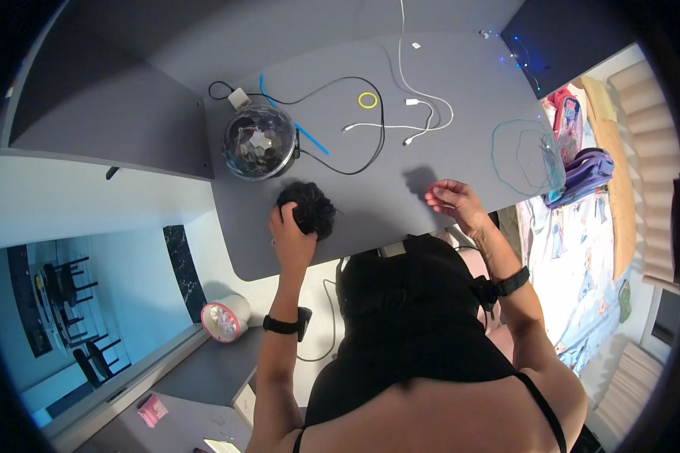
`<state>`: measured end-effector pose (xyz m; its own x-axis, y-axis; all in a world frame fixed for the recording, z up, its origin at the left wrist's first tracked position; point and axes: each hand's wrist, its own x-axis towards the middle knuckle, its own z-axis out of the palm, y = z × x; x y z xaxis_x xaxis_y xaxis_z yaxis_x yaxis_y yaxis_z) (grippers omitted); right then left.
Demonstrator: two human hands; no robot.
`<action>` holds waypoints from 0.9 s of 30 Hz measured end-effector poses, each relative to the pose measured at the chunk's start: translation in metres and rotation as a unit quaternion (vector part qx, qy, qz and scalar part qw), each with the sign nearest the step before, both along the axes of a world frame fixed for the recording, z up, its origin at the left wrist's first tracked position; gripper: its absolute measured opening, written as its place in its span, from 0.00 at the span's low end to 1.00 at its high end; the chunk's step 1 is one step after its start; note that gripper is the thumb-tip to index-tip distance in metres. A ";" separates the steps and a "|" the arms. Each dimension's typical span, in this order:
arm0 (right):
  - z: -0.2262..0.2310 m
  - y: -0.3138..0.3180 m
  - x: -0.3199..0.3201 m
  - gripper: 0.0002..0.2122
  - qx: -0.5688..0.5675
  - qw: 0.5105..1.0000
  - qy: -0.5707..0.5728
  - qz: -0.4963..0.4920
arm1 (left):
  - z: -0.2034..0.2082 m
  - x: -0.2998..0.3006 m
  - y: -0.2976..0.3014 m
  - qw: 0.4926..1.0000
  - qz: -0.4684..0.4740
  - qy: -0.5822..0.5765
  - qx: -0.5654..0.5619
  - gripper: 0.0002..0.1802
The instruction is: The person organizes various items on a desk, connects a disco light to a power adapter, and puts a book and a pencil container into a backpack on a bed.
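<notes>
Black fluffy bundle in left hand, fingers clasped round its left side; right hand loosely half-curled

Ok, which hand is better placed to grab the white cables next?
The right hand: it looks empty and is nearer the white cables. The left hand grips the black fluffy thing.

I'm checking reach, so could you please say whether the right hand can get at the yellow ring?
Probably yes: only thin cables lie between the apparently empty right hand and the yellow ring.
</notes>
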<state>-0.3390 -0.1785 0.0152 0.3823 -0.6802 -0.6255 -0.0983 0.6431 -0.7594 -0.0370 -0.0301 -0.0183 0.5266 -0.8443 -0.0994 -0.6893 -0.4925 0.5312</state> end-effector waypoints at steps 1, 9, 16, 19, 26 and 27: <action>0.001 0.001 0.001 0.08 -0.001 1.000 0.003 -0.003 | -0.004 0.003 0.002 1.000 0.000 0.012 -0.027 0.36; -0.003 0.007 0.004 0.08 -0.027 0.999 0.008 0.027 | -0.013 0.011 0.015 0.940 0.021 0.304 -0.156 0.26; -0.005 0.003 0.006 0.08 -0.066 0.994 0.035 0.083 | 0.011 -0.030 -0.015 0.945 -0.100 0.304 -0.067 0.26; -0.008 -0.007 -0.003 0.09 -0.132 0.986 0.047 0.085 | 0.021 -0.052 -0.038 0.957 -0.173 0.226 -0.061 0.26; -0.001 -0.060 -0.019 0.06 -0.227 0.969 0.059 0.078 | 0.036 -0.058 -0.055 0.990 -0.138 0.019 -0.020 0.24; -0.003 -0.073 -0.018 0.06 -0.241 0.966 0.043 0.079 | 0.036 -0.054 -0.055 0.993 -0.119 0.010 -0.009 0.25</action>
<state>-0.3571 -0.2514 0.0125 0.4659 -0.8380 -0.2842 -0.2423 0.1881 -0.9518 -0.0915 -0.0848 0.0177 0.3097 -0.9464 -0.0921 -0.7747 -0.3073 0.5527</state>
